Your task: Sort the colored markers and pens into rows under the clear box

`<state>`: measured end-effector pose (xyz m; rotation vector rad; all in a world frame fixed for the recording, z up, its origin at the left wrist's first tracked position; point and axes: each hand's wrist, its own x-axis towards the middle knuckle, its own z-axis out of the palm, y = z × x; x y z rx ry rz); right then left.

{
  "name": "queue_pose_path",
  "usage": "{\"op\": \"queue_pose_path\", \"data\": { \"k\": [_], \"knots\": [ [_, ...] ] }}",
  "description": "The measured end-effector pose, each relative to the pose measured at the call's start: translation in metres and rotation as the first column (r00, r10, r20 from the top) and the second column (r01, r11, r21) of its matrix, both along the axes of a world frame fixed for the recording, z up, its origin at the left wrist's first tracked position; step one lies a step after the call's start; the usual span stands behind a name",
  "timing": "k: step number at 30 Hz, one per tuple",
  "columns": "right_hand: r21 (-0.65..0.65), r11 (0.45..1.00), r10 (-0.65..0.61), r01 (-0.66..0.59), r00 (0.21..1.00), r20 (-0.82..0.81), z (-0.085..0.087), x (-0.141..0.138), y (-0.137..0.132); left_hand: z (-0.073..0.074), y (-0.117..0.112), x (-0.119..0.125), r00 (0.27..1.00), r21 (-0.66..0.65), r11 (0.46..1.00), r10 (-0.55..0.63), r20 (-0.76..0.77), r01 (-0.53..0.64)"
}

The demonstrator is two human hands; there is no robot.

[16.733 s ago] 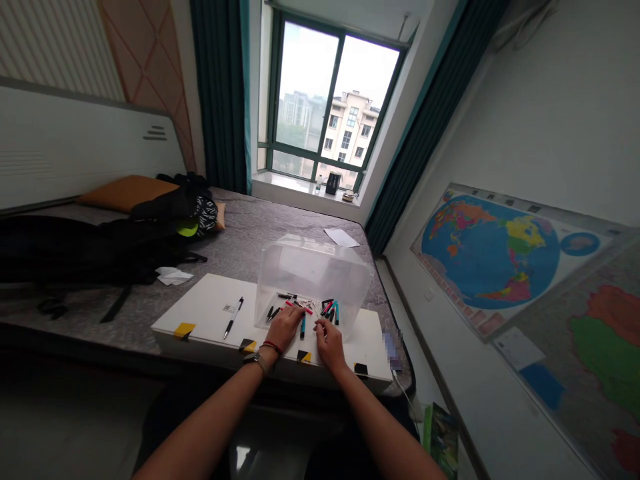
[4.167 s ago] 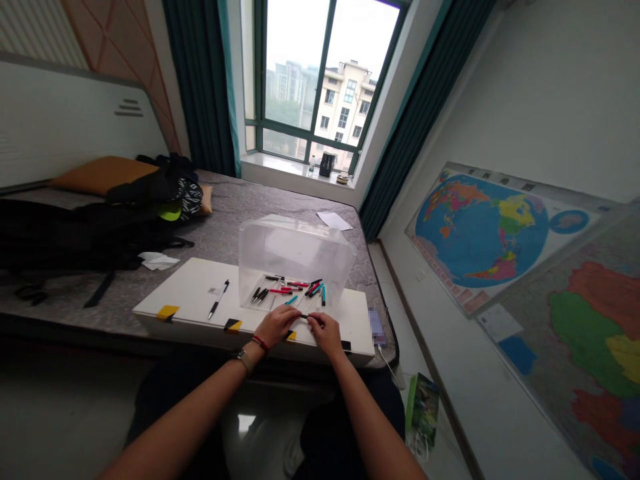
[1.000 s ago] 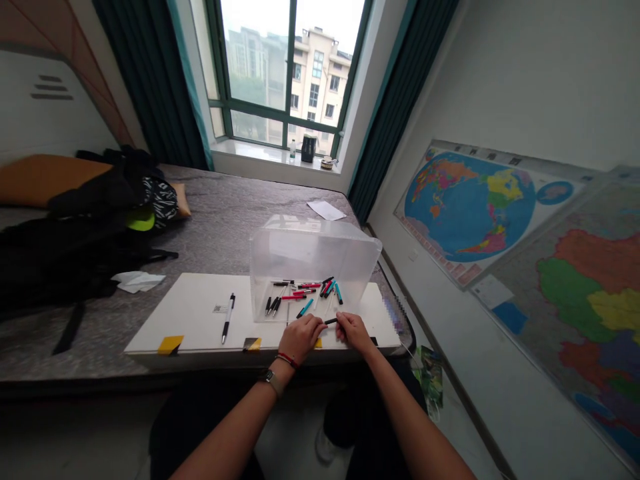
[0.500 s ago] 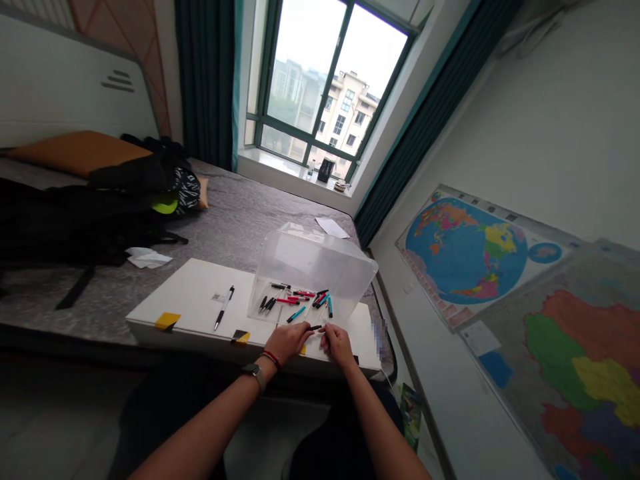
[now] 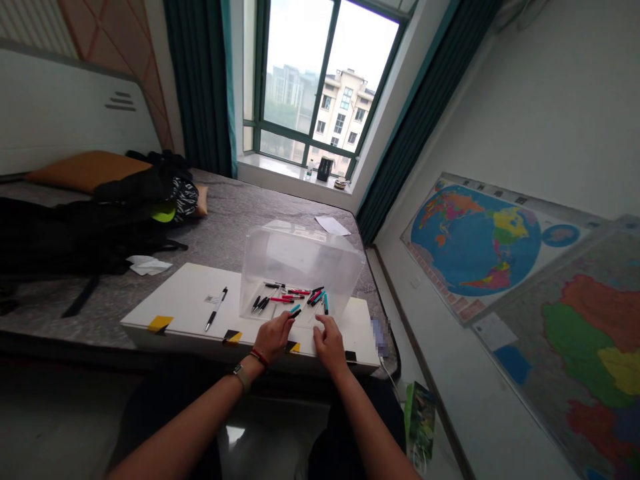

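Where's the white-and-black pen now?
Head view, left of centre: the white-and-black pen lies on the white box, left of the clear bin.

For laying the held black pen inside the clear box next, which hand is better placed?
Probably the left hand: it holds the black pen near the clear box; the right hand is apart from it.

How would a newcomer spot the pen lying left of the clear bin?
Across the near edge of the grey bed lies a long white box. On its top, left of the clear bin, lies a black-and-white pen. Unlike the pens jumbled inside the bin, it lies alone.
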<state>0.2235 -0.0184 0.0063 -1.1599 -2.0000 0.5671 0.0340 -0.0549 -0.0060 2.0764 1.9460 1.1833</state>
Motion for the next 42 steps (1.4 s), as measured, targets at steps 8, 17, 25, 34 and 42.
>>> {"op": "queue_pose_path", "data": {
  "k": [8,17,25,34,42],
  "knots": [
    [-0.090,0.996,0.059,-0.008,0.816,0.576,0.004,-0.001,-0.011,0.005,0.018,-0.027,0.994,-0.037,0.999,-0.016,-0.110,0.012],
    [-0.116,0.988,0.151,-0.099,0.741,0.654,0.017,0.025,-0.010,0.005,0.018,-0.025,0.990,-0.065,0.994,-0.093,-0.105,0.087],
    [-0.198,0.971,0.236,-0.133,0.660,0.713,0.048,0.026,-0.009,0.013,0.022,-0.006,0.998,-0.054,0.997,-0.060,-0.006,0.059],
    [-0.124,0.988,0.153,-0.090,0.614,0.775,0.074,-0.015,0.042,0.004,0.020,-0.004,0.996,-0.084,0.995,-0.061,-0.071,0.055],
    [-0.192,0.903,0.326,-0.384,0.322,0.889,0.079,-0.032,0.063,0.002,0.020,-0.003,0.998,-0.098,0.995,-0.034,-0.054,0.029]
  ]
}}
